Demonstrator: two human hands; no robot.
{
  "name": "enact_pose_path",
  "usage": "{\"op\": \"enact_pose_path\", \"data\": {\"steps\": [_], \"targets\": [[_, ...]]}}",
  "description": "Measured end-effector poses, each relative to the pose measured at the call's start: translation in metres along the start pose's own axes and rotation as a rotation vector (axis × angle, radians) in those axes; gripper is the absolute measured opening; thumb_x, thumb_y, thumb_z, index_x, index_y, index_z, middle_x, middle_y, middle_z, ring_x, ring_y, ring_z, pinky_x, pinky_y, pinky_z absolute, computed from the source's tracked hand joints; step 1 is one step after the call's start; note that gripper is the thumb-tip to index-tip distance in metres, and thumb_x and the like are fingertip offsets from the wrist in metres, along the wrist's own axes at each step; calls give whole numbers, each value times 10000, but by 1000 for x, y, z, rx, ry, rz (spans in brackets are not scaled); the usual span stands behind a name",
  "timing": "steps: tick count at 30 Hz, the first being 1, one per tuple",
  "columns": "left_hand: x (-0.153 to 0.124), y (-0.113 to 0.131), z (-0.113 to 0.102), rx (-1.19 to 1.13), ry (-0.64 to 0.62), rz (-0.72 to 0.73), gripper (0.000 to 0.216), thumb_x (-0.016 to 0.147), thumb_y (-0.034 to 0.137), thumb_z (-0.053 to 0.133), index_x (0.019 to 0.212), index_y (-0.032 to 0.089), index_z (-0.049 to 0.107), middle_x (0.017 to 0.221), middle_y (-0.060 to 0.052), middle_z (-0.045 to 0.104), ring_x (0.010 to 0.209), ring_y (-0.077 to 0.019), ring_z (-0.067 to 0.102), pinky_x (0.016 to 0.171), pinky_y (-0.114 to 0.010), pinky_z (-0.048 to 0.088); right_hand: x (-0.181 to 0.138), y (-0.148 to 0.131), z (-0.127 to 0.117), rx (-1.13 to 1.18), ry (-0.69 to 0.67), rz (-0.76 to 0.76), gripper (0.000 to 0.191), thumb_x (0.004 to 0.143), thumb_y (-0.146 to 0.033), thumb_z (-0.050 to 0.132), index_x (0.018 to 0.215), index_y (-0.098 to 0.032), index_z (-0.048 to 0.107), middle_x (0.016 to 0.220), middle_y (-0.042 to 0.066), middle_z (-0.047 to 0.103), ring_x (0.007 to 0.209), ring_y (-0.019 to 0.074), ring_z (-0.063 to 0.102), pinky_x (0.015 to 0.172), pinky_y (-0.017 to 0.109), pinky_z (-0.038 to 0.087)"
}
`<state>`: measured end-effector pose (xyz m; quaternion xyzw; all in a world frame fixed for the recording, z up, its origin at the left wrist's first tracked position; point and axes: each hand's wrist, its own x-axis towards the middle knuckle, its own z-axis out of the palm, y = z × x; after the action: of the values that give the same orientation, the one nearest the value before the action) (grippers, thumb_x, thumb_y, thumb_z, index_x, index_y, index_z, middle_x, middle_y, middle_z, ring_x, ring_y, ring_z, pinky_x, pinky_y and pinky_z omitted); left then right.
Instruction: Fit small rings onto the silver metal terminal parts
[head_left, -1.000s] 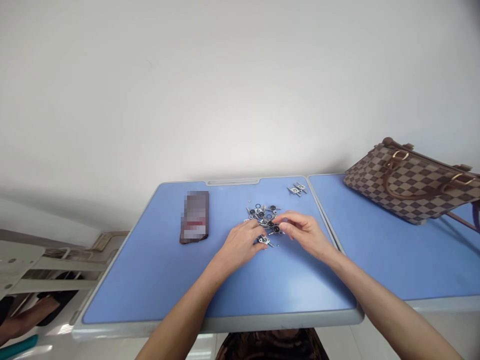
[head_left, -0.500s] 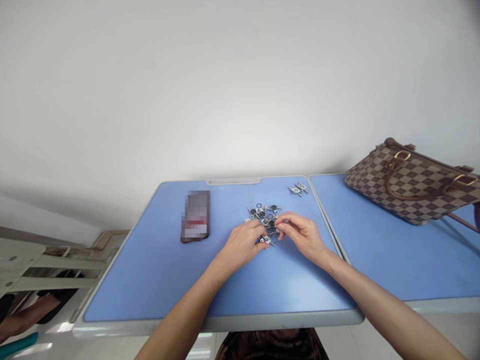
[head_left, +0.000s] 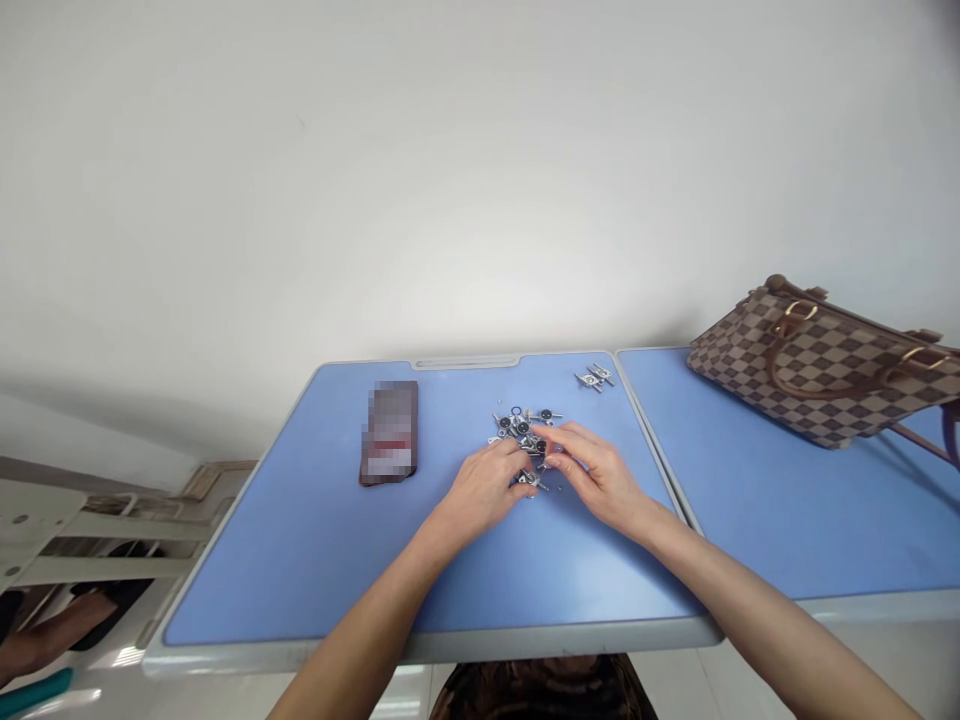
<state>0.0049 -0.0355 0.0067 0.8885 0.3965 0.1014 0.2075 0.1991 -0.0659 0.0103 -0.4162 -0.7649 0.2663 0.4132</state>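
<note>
A heap of small metal parts (head_left: pixel 523 425), silver pieces with black rings and washers, lies near the far middle of a blue table (head_left: pixel 315 540). My left hand (head_left: pixel 484 485) rests on the table at the heap's near edge, fingers curled around a small silver piece (head_left: pixel 529 481). My right hand (head_left: pixel 592 468) reaches into the heap from the right, its thumb and fingers pinched together over the parts. What that pinch holds is too small to make out.
A dark phone-sized object (head_left: pixel 390 432) lies to the left of the heap. A few silver parts (head_left: pixel 594 377) sit apart at the far right corner. A brown checkered handbag (head_left: pixel 821 360) stands on the adjoining blue table (head_left: pixel 787 510). White wall behind.
My right hand has moved left, further into the heap, and its fingers have lowered onto the parts. My left hand has stayed almost still.
</note>
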Motion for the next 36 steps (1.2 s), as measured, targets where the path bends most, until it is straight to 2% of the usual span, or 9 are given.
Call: {"op": "enact_pose_path", "data": {"steps": [4,6,10,14,18,24,28,33,36], "targets": [[1,1,0,-22,-28,-7,90,825,270,678,889,216,644,953,-15,629,920,-202,600,766,-307,464,0,1,1,53,33,69,350,969,-196,413,1318,-211,400,912,31,648,830,156,608,820,331,492],[1,3,-1,-23,-31,-15,92,819,262,683,889,216,645,954,-12,631,917,-199,602,762,-303,461,0,2,2,111,13,85,259,975,-188,400,1232,-213,419,918,25,660,821,145,618,803,316,497],[2,5,-2,-17,-44,-37,95,819,265,681,893,218,645,954,-10,638,906,-193,606,768,-299,457,1,2,2,19,-4,-42,200,983,-174,357,1081,-208,529,973,65,642,902,170,601,807,335,500],[2,5,0,9,-36,-43,116,818,278,680,897,206,635,948,-16,649,893,-199,613,765,-308,458,2,2,4,-93,51,-155,216,959,-182,440,1136,-216,560,1015,93,614,953,202,583,818,367,509],[2,3,2,10,-23,-38,152,819,293,681,923,200,622,953,-20,664,906,-209,621,770,-317,456,1,1,8,-81,66,-174,268,956,-155,453,1178,-238,577,1001,79,619,912,185,594,785,345,523],[2,2,6,-22,-16,-25,128,820,287,678,885,197,614,960,-18,678,917,-212,625,773,-317,442,2,-3,5,-48,4,-209,350,959,-129,434,1268,-244,550,965,65,655,881,177,599,768,338,523],[3,0,7,-16,-10,-28,109,816,270,678,861,201,607,909,-12,670,886,-215,623,771,-324,436,1,-3,1,21,-110,-251,384,967,-122,389,1300,-253,528,965,57,660,921,175,603,816,346,519],[4,1,6,-20,-33,-36,148,819,267,678,933,201,610,987,-33,678,932,-224,621,802,-336,437,0,0,1,93,-93,-57,319,985,-171,362,1290,-230,435,1056,69,638,926,165,621,822,342,526],[3,1,4,-7,-36,-40,124,823,283,679,893,200,618,969,-27,675,904,-218,623,808,-344,432,2,3,2,-13,-36,-47,234,986,-186,355,1181,-211,482,1010,75,624,906,176,608,811,354,518]]}}
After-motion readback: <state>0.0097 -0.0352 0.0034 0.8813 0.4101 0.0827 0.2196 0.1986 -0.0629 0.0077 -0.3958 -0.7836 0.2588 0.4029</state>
